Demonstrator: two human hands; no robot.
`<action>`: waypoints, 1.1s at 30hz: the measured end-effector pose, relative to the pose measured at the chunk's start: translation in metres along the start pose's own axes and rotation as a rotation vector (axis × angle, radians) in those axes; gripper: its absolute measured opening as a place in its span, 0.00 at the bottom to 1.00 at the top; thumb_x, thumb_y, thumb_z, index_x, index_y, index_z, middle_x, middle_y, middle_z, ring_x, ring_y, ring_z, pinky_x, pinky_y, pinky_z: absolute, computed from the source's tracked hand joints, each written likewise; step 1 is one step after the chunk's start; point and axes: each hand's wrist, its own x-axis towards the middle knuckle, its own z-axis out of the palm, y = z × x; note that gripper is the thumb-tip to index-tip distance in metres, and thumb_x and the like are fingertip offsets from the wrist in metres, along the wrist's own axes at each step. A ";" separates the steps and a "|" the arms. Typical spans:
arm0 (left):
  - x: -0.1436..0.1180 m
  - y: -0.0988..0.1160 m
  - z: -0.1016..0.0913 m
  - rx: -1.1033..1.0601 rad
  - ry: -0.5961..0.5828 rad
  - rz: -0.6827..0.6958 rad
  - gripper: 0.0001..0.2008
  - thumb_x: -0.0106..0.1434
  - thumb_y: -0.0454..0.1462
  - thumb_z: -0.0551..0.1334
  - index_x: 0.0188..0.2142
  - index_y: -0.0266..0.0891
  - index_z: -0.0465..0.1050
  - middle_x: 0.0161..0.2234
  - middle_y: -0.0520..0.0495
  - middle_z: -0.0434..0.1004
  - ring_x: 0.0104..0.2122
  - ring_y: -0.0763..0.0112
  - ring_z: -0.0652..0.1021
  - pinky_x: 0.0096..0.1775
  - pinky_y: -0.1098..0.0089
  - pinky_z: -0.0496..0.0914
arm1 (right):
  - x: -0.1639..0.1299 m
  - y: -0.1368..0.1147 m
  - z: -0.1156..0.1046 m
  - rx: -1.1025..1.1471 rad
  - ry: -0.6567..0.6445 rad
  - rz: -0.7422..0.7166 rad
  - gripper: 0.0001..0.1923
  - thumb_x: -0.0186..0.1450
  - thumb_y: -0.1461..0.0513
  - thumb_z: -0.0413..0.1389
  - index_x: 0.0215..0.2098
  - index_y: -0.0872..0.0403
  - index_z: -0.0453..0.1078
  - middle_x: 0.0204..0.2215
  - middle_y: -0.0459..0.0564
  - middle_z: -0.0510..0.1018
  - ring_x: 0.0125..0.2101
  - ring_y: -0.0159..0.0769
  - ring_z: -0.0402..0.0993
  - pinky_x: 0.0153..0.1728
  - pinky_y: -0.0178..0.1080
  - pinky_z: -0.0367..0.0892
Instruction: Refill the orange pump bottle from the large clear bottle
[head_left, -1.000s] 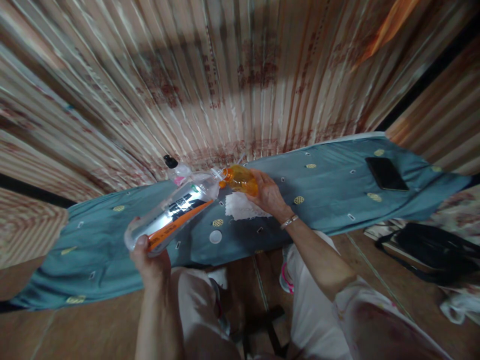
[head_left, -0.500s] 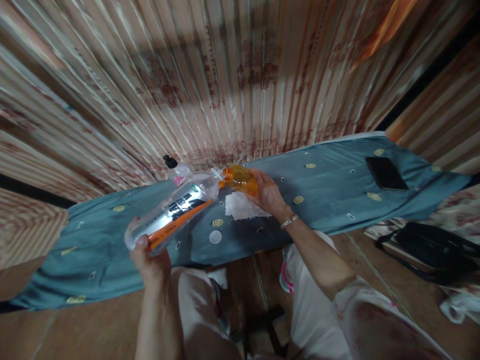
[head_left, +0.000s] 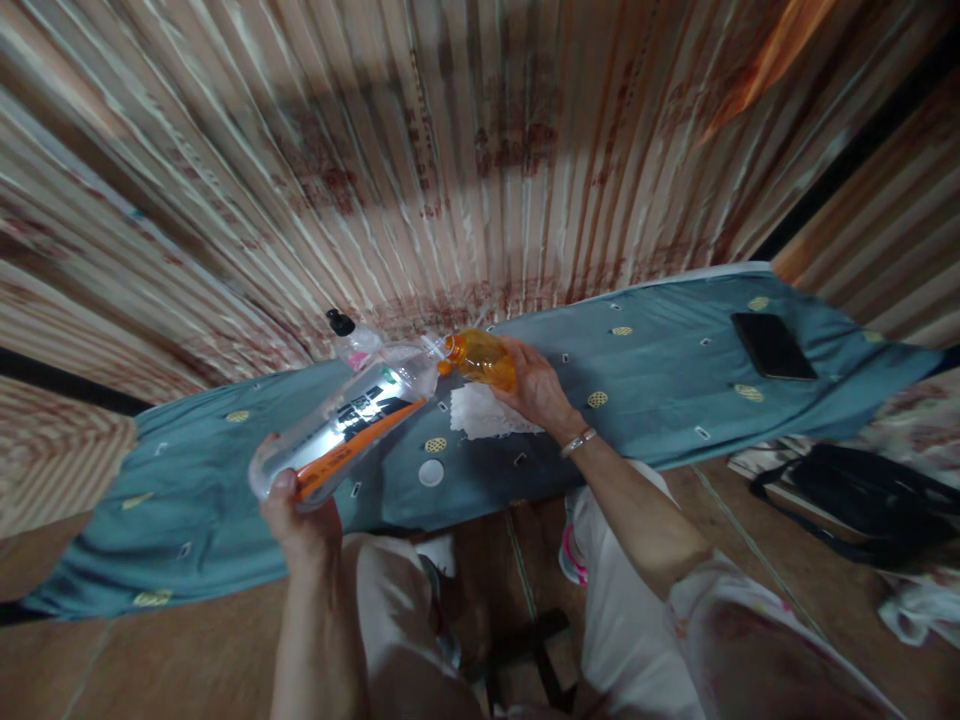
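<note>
My left hand (head_left: 300, 525) grips the base of a large clear plastic bottle (head_left: 345, 425) with an orange and black label, tilted so its mouth points right. That mouth meets the neck of a small bottle (head_left: 480, 360) of orange liquid, which my right hand (head_left: 536, 390) holds tilted over the table. Under the small bottle lies a white paper napkin (head_left: 484, 412). A white bottle cap (head_left: 431, 473) rests on the blue-green patterned tablecloth (head_left: 660, 390) near the front edge.
A small clear bottle with a black cap (head_left: 349, 338) stands at the back by the striped curtain (head_left: 450, 150). A black phone (head_left: 772, 346) lies far right on the cloth. A black bag (head_left: 862, 500) sits on the floor at right.
</note>
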 end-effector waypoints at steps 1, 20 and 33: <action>0.000 0.000 -0.001 -0.001 -0.004 0.010 0.26 0.57 0.55 0.78 0.49 0.48 0.83 0.46 0.48 0.87 0.54 0.49 0.88 0.57 0.57 0.84 | 0.000 0.000 0.000 0.000 -0.003 -0.001 0.46 0.74 0.62 0.77 0.85 0.56 0.70 0.76 0.74 0.86 0.75 0.69 0.87 0.81 0.75 0.82; 0.000 -0.006 -0.009 -0.005 -0.051 0.053 0.24 0.61 0.59 0.81 0.49 0.52 0.89 0.48 0.45 0.91 0.54 0.43 0.91 0.52 0.53 0.86 | -0.002 0.004 0.002 -0.011 0.006 -0.028 0.48 0.75 0.60 0.77 0.88 0.54 0.67 0.76 0.73 0.86 0.75 0.69 0.87 0.80 0.74 0.83; 0.005 -0.011 -0.012 -0.001 -0.077 0.092 0.23 0.62 0.57 0.80 0.51 0.51 0.89 0.47 0.47 0.90 0.53 0.45 0.90 0.52 0.54 0.85 | -0.001 0.002 0.000 -0.020 -0.017 -0.002 0.46 0.75 0.61 0.77 0.86 0.56 0.69 0.77 0.74 0.86 0.77 0.68 0.86 0.82 0.72 0.82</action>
